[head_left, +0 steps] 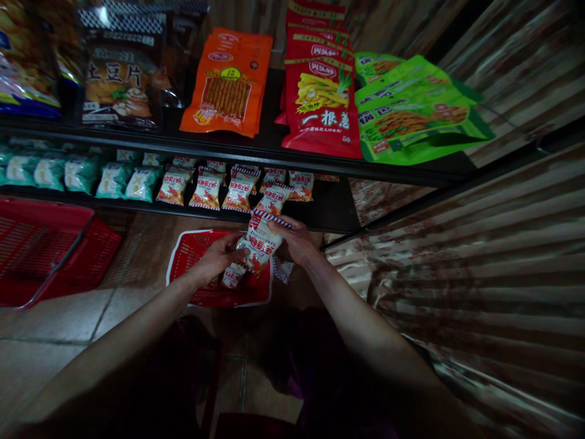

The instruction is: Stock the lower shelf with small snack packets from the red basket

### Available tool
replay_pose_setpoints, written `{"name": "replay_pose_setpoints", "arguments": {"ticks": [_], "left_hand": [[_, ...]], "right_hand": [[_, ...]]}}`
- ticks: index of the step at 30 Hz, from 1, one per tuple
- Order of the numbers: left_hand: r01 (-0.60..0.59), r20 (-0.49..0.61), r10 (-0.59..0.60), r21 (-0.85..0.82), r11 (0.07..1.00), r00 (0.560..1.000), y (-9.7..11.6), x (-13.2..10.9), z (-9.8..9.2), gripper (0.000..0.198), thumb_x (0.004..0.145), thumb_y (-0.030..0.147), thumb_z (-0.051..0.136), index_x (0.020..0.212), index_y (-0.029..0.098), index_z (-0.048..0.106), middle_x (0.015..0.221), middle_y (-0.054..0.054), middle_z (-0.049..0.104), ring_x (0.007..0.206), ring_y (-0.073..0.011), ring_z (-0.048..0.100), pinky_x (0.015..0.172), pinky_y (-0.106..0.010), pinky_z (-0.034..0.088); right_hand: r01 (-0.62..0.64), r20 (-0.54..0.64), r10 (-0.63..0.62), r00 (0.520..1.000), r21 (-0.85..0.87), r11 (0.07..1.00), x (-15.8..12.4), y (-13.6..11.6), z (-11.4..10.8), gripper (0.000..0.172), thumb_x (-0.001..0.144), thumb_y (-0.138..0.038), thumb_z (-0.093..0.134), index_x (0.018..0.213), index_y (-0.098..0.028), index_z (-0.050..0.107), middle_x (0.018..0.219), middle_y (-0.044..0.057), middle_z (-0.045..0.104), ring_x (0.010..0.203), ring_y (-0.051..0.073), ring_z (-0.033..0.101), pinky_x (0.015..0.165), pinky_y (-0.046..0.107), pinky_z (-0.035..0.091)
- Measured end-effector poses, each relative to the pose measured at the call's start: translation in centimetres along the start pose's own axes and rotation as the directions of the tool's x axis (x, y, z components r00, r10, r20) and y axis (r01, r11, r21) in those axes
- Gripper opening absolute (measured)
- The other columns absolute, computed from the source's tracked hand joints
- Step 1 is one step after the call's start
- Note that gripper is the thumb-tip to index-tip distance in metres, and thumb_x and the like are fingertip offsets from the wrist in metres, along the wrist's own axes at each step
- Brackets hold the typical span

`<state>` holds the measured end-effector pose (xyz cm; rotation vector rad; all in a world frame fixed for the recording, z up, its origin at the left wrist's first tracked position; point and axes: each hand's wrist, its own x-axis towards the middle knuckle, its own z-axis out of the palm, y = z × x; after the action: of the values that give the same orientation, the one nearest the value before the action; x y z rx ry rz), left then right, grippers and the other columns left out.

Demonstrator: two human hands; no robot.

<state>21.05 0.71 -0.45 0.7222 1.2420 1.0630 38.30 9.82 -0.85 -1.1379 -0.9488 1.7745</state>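
Observation:
Above a red basket with a white rim (170, 263), my right hand (297, 239) grips a small white snack packet (262, 244) with a striped edge and red lettering. The fingers of my left hand (225, 253) are closed at a similar packet on the left side of the first one; the two overlap, so their exact border is hard to see. Another such packet (232, 275) shows lower down, over the basket. Beneath my right hand a striped packet end (284, 269) sticks out at the basket's right side. Matching packets (238, 188) stand along the lower shelf just ahead.
Green packets (77, 172) line the lower shelf's left part. The upper shelf (205, 143) overhangs with orange (231, 82), red (322, 100) and green bags (411, 113). Another red basket (46, 244) sits at left. A corrugated, curtain-like surface (484, 292) borders the right.

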Motion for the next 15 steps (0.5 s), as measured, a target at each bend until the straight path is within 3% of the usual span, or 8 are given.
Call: {"name": "replay_pose_setpoints", "arguments": {"ticks": [7, 11, 15], "left_hand": [[0.057, 0.059, -0.06, 0.044, 0.997, 0.996, 0.8, -0.5, 0.2, 0.029, 0.065, 0.029, 0.075, 0.092, 0.018, 0.07, 0.091, -0.007, 0.072, 0.078, -0.0206, 0.065, 0.073, -0.033, 0.05], [0.076, 0.091, -0.084, 0.085, 0.993, 0.992, 1.6, -0.6, 0.4, 0.028, 0.064, 0.032, 0.075, 0.088, 0.02, 0.07, 0.089, -0.005, 0.072, 0.08, -0.0216, 0.065, 0.073, -0.035, 0.05], [0.051, 0.072, -0.055, 0.062, 0.997, 0.996, 1.9, -0.5, 0.5, 0.034, 0.069, 0.04, 0.073, 0.096, 0.021, 0.07, 0.102, -0.008, 0.072, 0.095, -0.0263, 0.065, 0.083, -0.039, 0.049]], "right_hand": [[-0.059, -0.181, 0.067, 0.981, 0.049, 0.997, 0.4, 0.0, -0.1, 0.032, 0.043, -0.03, 0.086, 0.068, -0.017, 0.07, 0.064, -0.002, 0.07, 0.059, 0.013, 0.061, 0.062, 0.028, 0.048], [-0.05, -0.167, 0.058, 0.984, 0.053, 0.997, 0.4, -0.3, -0.2, 0.032, 0.042, -0.03, 0.086, 0.068, -0.017, 0.071, 0.064, -0.002, 0.07, 0.059, 0.014, 0.061, 0.063, 0.028, 0.048], [-0.051, -0.083, 0.057, 0.995, 0.066, 0.996, 0.3, -0.7, -0.5, 0.032, 0.045, -0.033, 0.086, 0.069, -0.019, 0.071, 0.068, -0.001, 0.072, 0.062, 0.014, 0.062, 0.065, 0.028, 0.047]]}}
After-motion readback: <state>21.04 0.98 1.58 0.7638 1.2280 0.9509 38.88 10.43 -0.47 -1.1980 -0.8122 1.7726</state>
